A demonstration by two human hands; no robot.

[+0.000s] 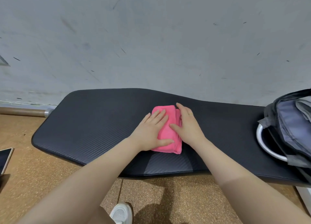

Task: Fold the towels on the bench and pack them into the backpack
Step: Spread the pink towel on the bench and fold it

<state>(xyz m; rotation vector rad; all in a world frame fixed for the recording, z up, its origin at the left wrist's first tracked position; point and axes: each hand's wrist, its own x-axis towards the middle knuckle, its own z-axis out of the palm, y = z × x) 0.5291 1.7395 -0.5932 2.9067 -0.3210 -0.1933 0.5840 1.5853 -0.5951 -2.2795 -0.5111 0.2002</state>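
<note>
A long black padded bench with a fine ribbed vinyl cover (94, 122) runs left to right before a scuffed grey wall (151, 38), its far edge close against that wall and its near edge over a speckled cork-brown floor (50, 173). A folded bright pink terry towel (170, 136) lies near the middle of the bench, between the far and near edges, its long axis running from far edge to near edge, slightly tilted. Bare bench surface extends well to the left of the towel and, more narrowly, to its right. The left hand (152, 131) rests flat on the towel's left half, fingers straight and slightly spread. The right hand (188, 122) lies along the towel's right side, fingers extended over the stacked folds and thumb on top. An open grey fabric backpack (289, 122) stands at the right end of the bench, well apart from the towel. A white shoe (122, 212) stands on the floor below the near edge.
</note>
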